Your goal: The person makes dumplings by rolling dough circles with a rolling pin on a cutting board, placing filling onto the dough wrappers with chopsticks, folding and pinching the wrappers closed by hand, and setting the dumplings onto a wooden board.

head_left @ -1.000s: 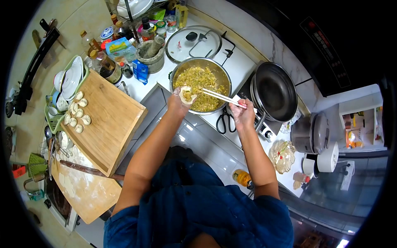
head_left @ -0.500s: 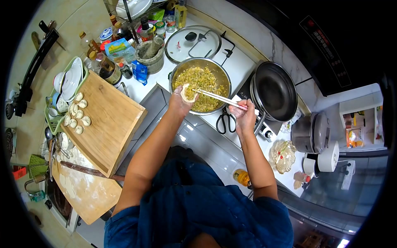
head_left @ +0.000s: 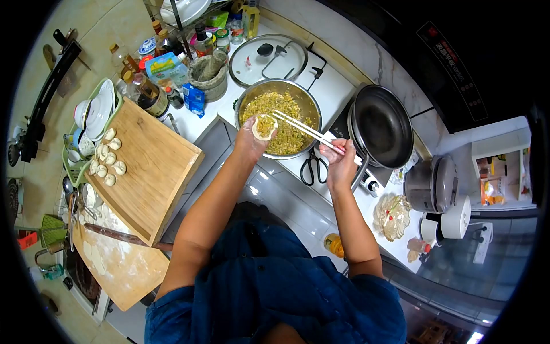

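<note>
My left hand [head_left: 250, 142] holds a round dumpling wrapper [head_left: 264, 136] at the near left rim of a metal bowl [head_left: 316, 106]. A small heap of yellow-green filling [head_left: 264, 124] lies on the wrapper, and more chopped filling [head_left: 281, 106] covers the bowl's inside. In my right hand [head_left: 340, 163] is a pair of white chopsticks [head_left: 306, 129], closed around their thick ends. Their tips are over the bowl, just right of the wrapper and apart from it. To the left, several folded dumplings [head_left: 109, 156] sit on a wooden board [head_left: 152, 155].
A glass lid [head_left: 243, 67] lies behind the bowl. Black scissors [head_left: 313, 168] are at the counter edge, beside a dark frying pan [head_left: 385, 129]. A floured board [head_left: 123, 275] with a rolling pin [head_left: 117, 235] is at lower left. Bottles [head_left: 149, 94] and a stone mortar [head_left: 209, 85] stand at back left.
The chopstick tips have lifted off the wrapper and moved slightly up and right. The wrapper now faces up more openly, with its filling showing. My left hand has hardly moved.
</note>
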`<state>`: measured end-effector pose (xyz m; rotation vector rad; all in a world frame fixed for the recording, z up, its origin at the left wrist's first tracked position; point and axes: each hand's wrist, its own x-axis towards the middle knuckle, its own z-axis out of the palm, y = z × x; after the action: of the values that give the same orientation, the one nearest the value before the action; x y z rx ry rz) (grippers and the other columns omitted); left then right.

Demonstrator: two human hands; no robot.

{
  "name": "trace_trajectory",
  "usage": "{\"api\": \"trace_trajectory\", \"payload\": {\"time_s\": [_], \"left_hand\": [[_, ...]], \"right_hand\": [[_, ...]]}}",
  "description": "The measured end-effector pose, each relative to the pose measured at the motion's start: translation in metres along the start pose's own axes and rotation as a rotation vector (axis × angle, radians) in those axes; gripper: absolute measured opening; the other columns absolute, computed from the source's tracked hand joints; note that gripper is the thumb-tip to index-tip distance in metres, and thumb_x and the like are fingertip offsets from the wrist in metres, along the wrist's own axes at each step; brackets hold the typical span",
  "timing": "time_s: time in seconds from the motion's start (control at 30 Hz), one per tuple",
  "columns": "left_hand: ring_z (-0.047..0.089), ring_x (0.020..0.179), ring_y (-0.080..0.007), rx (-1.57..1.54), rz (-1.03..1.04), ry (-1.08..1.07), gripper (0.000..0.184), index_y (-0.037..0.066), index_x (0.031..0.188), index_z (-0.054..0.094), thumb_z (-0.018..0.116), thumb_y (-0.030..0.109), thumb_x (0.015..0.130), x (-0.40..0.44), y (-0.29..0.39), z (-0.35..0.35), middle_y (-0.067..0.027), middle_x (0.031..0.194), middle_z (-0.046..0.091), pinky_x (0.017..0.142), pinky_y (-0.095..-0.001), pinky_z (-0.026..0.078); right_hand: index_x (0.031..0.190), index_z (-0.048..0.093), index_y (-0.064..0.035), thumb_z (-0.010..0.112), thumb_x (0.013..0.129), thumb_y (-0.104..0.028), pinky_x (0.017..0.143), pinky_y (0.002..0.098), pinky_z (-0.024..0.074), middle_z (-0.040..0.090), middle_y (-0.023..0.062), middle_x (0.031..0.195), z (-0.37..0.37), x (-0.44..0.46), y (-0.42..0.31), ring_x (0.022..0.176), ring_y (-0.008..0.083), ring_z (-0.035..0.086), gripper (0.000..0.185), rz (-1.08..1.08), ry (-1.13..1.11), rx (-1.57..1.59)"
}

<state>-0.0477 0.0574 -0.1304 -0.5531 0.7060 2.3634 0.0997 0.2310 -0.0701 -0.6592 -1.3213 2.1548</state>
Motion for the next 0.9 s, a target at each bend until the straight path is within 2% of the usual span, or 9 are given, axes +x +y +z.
{"api": "trace_trajectory", "payload": {"time_s": [0.23, 0.37, 0.43, 0.6, 0.7, 0.8, 0.9], "left_hand": [[0.054, 0.113, -0.0314, 0.015, 0.012, -0.008, 0.037, 0.004, 0.123, 0.046, 0.026, 0.028, 0.104, -0.002, 0.0, 0.002, -0.0162, 0.124, 0.053, 0.091, -0.0485, 0.051], [0.055, 0.112, -0.0299, 0.079, 0.017, -0.103, 0.038, 0.004, 0.121, 0.048, 0.025, 0.029, 0.104, -0.005, -0.003, 0.001, -0.0159, 0.122, 0.054, 0.092, -0.0481, 0.05], [0.056, 0.111, -0.0294, 0.057, -0.002, -0.08, 0.039, 0.003, 0.12, 0.049, 0.024, 0.029, 0.104, -0.008, -0.002, 0.002, -0.016, 0.121, 0.055, 0.092, -0.0476, 0.05], [0.056, 0.111, -0.0298, 0.057, 0.015, -0.047, 0.041, 0.002, 0.121, 0.049, 0.024, 0.029, 0.103, -0.008, 0.0, 0.001, -0.0168, 0.122, 0.055, 0.092, -0.0477, 0.051], [0.056, 0.111, -0.0305, 0.018, -0.011, -0.018, 0.042, 0.001, 0.122, 0.048, 0.022, 0.029, 0.104, -0.01, 0.004, 0.004, -0.0181, 0.123, 0.054, 0.092, -0.0487, 0.051], [0.055, 0.112, -0.0309, -0.035, -0.031, -0.016, 0.043, 0.001, 0.123, 0.048, 0.021, 0.029, 0.104, -0.013, 0.005, 0.007, -0.0192, 0.123, 0.053, 0.093, -0.0493, 0.05], [0.055, 0.112, -0.0312, -0.026, -0.042, -0.025, 0.044, 0.001, 0.123, 0.048, 0.021, 0.03, 0.104, -0.014, 0.004, 0.008, -0.0193, 0.122, 0.054, 0.094, -0.0497, 0.049]], "right_hand": [[0.091, 0.053, 0.0014, 0.035, 0.101, -0.038, 0.069, 0.0336, 0.0548, 0.06, 0.0152, 0.079, 0.003, -0.002, 0.0, 0.072, 0.0265, 0.066, 0.044, 0.042, -0.081, 0.035], [0.091, 0.054, 0.0012, 0.038, 0.101, -0.038, 0.068, 0.0338, 0.055, 0.06, 0.0159, 0.08, 0.002, 0.002, 0.01, 0.071, 0.0267, 0.066, 0.043, 0.118, -0.024, 0.011], [0.091, 0.054, 0.0011, 0.039, 0.1, -0.038, 0.068, 0.0339, 0.0553, 0.06, 0.016, 0.08, 0.002, 0.004, 0.01, 0.071, 0.0265, 0.066, 0.042, 0.146, 0.042, -0.029], [0.086, 0.055, 0.0004, 0.04, 0.1, -0.037, 0.063, 0.0318, 0.0553, 0.061, 0.0155, 0.077, 0.001, 0.001, -0.004, 0.068, 0.0254, 0.066, 0.042, 0.146, -0.018, 0.123], [0.084, 0.056, 0.0002, 0.039, 0.1, -0.037, 0.061, 0.0318, 0.0551, 0.061, 0.0149, 0.074, -0.005, 0.003, -0.003, 0.065, 0.0251, 0.066, 0.044, 0.132, -0.138, 0.073], [0.083, 0.056, 0.0006, 0.038, 0.1, -0.038, 0.06, 0.0319, 0.0549, 0.06, 0.0146, 0.072, -0.005, 0.005, -0.005, 0.064, 0.0246, 0.066, 0.046, 0.124, -0.182, -0.045], [0.083, 0.056, 0.0008, 0.037, 0.1, -0.038, 0.06, 0.0317, 0.0546, 0.061, 0.0149, 0.072, -0.006, 0.013, -0.002, 0.063, 0.0241, 0.066, 0.047, 0.077, -0.185, -0.031]]}}
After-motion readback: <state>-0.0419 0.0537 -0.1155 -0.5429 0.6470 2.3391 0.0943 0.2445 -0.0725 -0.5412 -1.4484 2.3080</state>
